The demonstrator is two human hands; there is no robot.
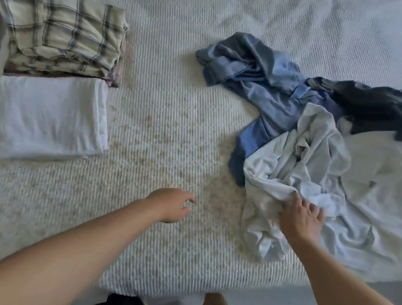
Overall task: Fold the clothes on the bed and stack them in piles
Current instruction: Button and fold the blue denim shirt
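Head view: we stand at the lower edge of the white ribbed bedspread (162,125). Our right hand (300,219), lower right of centre, rests with spread fingers on the crumpled pale white garment (303,173) in the unfolded heap at right. That heap also holds a rumpled blue shirt (264,88) and a dark navy garment (394,108), upper right. Our left hand (171,205) hovers over bare bedspread, fingers loosely curled, holding nothing. At left lie a folded cream plaid cloth (61,29) and, touching it below, a folded white cloth (49,114).
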